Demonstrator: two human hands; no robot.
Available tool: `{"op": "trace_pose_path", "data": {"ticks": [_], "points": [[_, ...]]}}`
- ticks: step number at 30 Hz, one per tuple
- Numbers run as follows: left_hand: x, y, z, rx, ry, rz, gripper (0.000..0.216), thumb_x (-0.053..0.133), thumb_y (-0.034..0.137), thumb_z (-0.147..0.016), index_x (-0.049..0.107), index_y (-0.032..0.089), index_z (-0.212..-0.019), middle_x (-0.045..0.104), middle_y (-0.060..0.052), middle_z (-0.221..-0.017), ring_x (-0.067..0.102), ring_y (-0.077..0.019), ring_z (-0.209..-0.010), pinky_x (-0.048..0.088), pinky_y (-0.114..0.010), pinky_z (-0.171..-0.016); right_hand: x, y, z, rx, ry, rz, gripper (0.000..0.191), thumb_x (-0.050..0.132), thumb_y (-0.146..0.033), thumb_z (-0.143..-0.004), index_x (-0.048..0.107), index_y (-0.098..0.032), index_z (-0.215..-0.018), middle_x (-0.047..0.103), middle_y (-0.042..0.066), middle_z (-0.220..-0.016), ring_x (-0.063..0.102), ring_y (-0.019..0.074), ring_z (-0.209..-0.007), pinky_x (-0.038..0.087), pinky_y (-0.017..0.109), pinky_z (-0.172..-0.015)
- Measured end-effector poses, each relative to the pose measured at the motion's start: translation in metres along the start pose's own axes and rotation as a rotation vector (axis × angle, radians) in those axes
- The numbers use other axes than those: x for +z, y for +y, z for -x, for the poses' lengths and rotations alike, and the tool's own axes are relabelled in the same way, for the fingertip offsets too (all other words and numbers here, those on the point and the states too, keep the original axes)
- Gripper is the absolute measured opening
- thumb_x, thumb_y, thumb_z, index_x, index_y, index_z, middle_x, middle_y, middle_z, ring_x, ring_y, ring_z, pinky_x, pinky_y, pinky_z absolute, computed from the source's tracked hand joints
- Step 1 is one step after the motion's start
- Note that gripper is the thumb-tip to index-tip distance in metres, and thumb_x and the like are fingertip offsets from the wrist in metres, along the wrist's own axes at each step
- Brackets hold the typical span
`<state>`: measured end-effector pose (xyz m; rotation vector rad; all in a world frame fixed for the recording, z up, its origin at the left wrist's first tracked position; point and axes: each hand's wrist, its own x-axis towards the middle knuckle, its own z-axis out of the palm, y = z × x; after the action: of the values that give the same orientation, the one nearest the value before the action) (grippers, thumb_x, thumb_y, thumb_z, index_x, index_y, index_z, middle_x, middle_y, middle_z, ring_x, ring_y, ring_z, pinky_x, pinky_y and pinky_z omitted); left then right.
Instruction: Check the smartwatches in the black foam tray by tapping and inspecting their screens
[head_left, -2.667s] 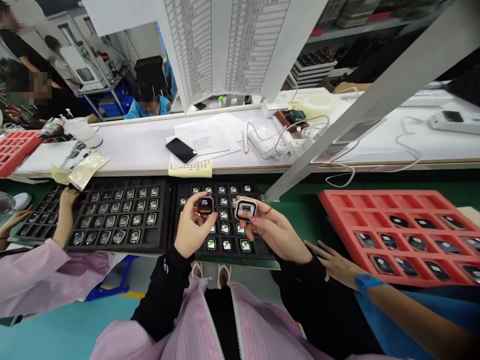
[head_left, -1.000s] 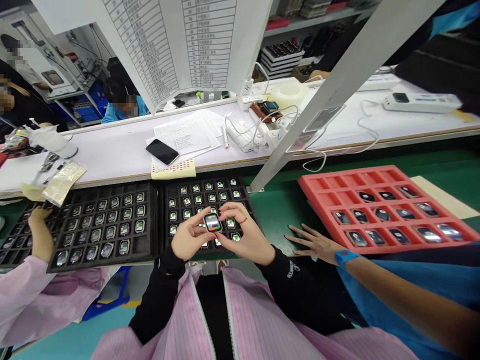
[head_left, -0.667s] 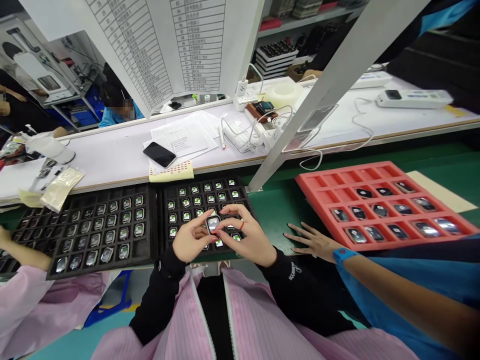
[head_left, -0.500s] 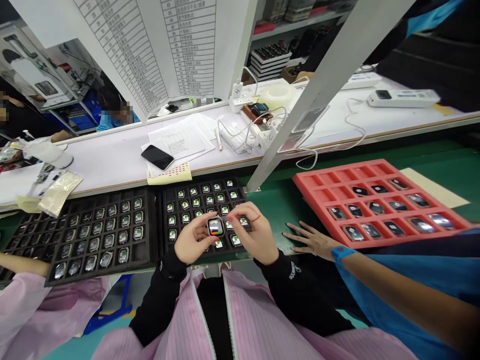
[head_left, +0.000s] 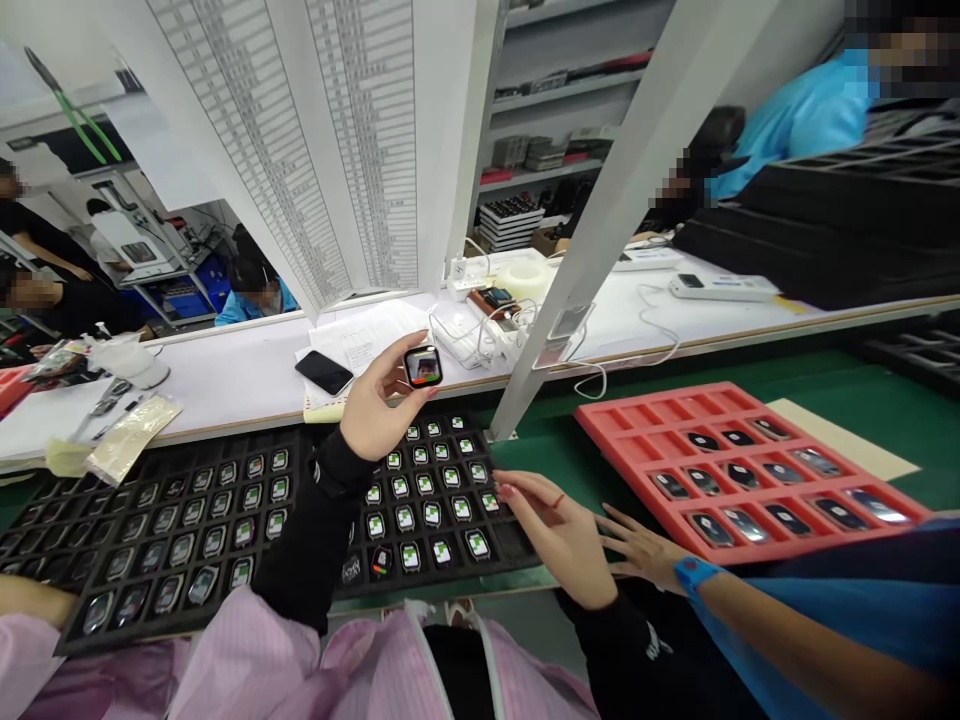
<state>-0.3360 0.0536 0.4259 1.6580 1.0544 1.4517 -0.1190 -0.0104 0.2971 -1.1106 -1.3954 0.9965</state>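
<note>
Raised above the trays, my left hand grips a strapless smartwatch by its edges between thumb and fingers. Its dark glass faces me, with reflections and orange and green patches low on the screen. My right hand holds nothing visible; its fingers reach out loosely, thumb and index tips near the right side of a black foam tray. That tray carries rows of watches with white-and-green screens, such as one watch at the front. My left forearm covers part of the tray.
Another black tray of watches lies left. At right, a co-worker's hand rests beside a red tray holding watches. A slanted metal post rises behind. The white shelf carries a phone, papers, chargers and cables.
My left hand has lifted the watch up and away from the tray. My right hand has come off the watch and moved down to the right. The view has tilted upward.
</note>
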Motion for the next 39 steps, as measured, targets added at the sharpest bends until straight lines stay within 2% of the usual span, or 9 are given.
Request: {"op": "trace_pose_path", "data": {"ticks": [6,13,20,24,28,31,33,36,39], "points": [[0.023,0.016,-0.016,0.128,-0.13,-0.005,0.058,0.076,0.027,-0.076,0.056,0.021,-0.13,0.067,-0.007,-0.112,0.065,-0.0183,-0.087,0.056,-0.03,-0.078,-0.012,-0.066,-0.051,-0.323,0.013,0.023,0.037,0.055,-0.035,-0.093,0.059,-0.026,-0.129,0.053,0.01,-0.127,0.061,0.0209,-0.102,0.057,0.036,-0.085],[0.041,0.026,-0.016,0.218,-0.203,-0.008,0.052,0.071,0.027,-0.08,0.056,0.021,-0.13,0.064,-0.009,-0.124,0.066,-0.0175,-0.093,0.057,-0.026,-0.079,-0.007,-0.125,-0.082,-0.507,-0.068,-0.081,0.039,0.057,-0.031,-0.091,0.059,-0.03,-0.129,0.052,0.007,-0.129,0.061,0.0186,-0.103,0.057,0.032,-0.086],[0.033,0.031,-0.008,0.237,-0.168,-0.066,0.052,0.069,0.023,-0.082,0.055,0.023,-0.132,0.063,-0.008,-0.125,0.066,-0.0174,-0.093,0.057,-0.028,-0.081,0.007,-0.126,-0.084,-0.51,-0.02,-0.186,0.037,0.064,-0.024,-0.085,0.065,-0.03,-0.121,0.058,0.005,-0.12,0.064,0.0144,-0.088,0.059,0.029,-0.076],[0.03,0.034,-0.001,0.213,-0.147,-0.066,0.052,0.069,0.021,-0.081,0.054,0.023,-0.131,0.063,-0.008,-0.123,0.065,-0.0168,-0.095,0.056,-0.025,-0.08,0.007,-0.126,-0.083,-0.523,0.001,-0.168,0.03,0.064,-0.024,-0.087,0.068,-0.027,-0.116,0.062,0.006,-0.118,0.065,0.0167,-0.094,0.058,0.032,-0.08],[0.027,0.034,0.011,0.167,-0.09,-0.034,0.056,0.071,0.021,-0.08,0.051,0.021,-0.132,0.066,-0.009,-0.113,0.065,-0.0154,-0.088,0.056,-0.024,-0.074,0.0,-0.125,-0.08,-0.485,0.218,-0.204,0.014,0.066,-0.027,-0.087,0.073,-0.023,-0.098,0.071,0.004,-0.097,0.067,0.0178,-0.092,0.056,0.035,-0.085],[0.026,0.031,0.027,0.127,-0.03,-0.06,0.053,0.07,0.02,-0.08,0.052,0.022,-0.13,0.067,-0.007,-0.105,0.063,-0.0127,-0.079,0.055,-0.023,-0.071,-0.003,-0.121,-0.071,-0.434,0.327,-0.267,0.03,0.072,-0.025,-0.081,0.069,-0.026,-0.112,0.071,0.001,-0.085,0.067,0.0155,-0.077,0.058,0.032,-0.078],[0.026,0.027,0.041,0.086,0.011,-0.095,0.05,0.069,0.019,-0.081,0.055,0.024,-0.129,0.066,-0.006,-0.11,0.062,-0.0126,-0.081,0.055,-0.023,-0.071,-0.002,-0.117,-0.063,-0.387,0.274,-0.264,0.034,0.073,-0.024,-0.081,0.068,-0.027,-0.114,0.07,0.0,-0.08,0.066,0.0144,-0.07,0.058,0.03,-0.071],[0.027,0.02,0.062,0.008,0.027,-0.127,0.051,0.07,0.017,-0.08,0.057,0.029,-0.128,0.066,-0.004,-0.114,0.063,-0.0124,-0.082,0.055,-0.023,-0.072,0.004,-0.11,-0.048,-0.333,0.106,-0.228,0.006,0.069,-0.024,-0.084,0.072,-0.023,-0.089,0.068,0.002,-0.079,0.065,0.0138,-0.067,0.056,0.028,-0.064],[0.03,0.013,0.078,-0.059,0.031,-0.148,0.053,0.071,0.016,-0.079,0.058,0.032,-0.128,0.068,-0.001,-0.111,0.063,-0.0104,-0.077,0.056,-0.022,-0.074,0.013,-0.102,-0.038,-0.299,0.005,-0.224,0.012,0.068,-0.027,-0.085,0.069,-0.02,-0.076,0.066,0.004,-0.08,0.062,0.0137,-0.067,0.053,0.026,-0.057]]}}
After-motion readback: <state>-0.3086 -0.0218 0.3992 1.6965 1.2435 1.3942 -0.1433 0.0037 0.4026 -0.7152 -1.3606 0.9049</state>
